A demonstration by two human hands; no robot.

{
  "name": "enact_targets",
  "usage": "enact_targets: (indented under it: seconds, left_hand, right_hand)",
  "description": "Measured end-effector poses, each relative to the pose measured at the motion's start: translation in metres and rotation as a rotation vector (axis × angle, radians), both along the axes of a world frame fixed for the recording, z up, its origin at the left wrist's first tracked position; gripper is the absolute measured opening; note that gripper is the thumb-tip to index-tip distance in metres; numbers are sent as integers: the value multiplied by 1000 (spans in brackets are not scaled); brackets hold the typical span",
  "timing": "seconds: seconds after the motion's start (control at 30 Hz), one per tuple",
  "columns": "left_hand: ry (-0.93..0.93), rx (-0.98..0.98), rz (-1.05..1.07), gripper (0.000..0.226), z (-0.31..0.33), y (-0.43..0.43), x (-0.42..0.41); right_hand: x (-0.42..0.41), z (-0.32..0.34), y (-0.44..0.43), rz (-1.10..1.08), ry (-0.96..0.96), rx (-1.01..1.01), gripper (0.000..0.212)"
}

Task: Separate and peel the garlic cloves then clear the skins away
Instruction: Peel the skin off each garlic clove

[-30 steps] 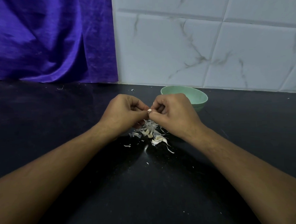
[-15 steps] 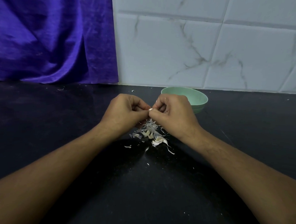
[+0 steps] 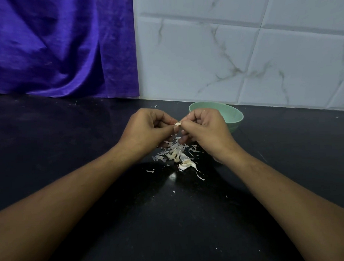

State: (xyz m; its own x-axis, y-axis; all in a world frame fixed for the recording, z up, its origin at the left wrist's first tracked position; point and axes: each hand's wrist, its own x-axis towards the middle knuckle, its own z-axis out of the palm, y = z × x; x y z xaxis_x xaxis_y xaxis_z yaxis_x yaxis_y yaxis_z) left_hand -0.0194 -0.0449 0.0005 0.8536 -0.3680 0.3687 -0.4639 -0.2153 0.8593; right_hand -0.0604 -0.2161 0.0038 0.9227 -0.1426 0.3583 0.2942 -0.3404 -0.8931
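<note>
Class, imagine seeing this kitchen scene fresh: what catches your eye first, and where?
The left hand and right hand meet mid-counter, both pinching a small garlic clove. Beneath them a heap of pale skins lies on the black counter; a green bowl sits behind the right hand, and a purple cloth hangs at the back left.

Bare left forearm (image 3: 72, 192) and bare right forearm (image 3: 276, 185), faint hair on the latter; left hand (image 3: 145, 129) and right hand (image 3: 206, 127) bare too.
</note>
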Motion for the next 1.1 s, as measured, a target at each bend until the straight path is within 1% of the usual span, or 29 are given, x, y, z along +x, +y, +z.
enact_targets:
  seconds: [0.1, 0.2, 0.27, 0.43, 0.67, 0.83, 1.0, 1.1]
  left_hand:
    - [-83, 22, 21, 7, -1, -1, 0]
    - [-277, 122, 73, 11, -1, 1, 2]
    - [-374, 164, 88, 12, -1, 3, 3]
    - [-489, 180, 52, 17, 2, 7, 5]
    - [-468, 64, 14, 11, 7, 6, 4]
    - [-405, -34, -49, 12, 6, 5, 3]
    - [-310, -110, -81, 12, 2, 3, 3]
    - [-308, -117, -83, 11, 1, 2, 3]
  right_hand:
    - [-2, 4, -1, 39, 51, 104, 11]
    - [-3, 4, -1, 60, 87, 140, 9]
    - [-3, 5, -1, 68, 97, 151, 9]
    - [-4, 8, -3, 119, 148, 215, 7]
    - [-4, 13, -5, 196, 221, 355, 11]
    - [-3, 15, -5, 223, 261, 400, 15]
    - [-3, 15, -5, 220, 289, 417, 3]
    - [-3, 15, -6, 217, 307, 420, 15]
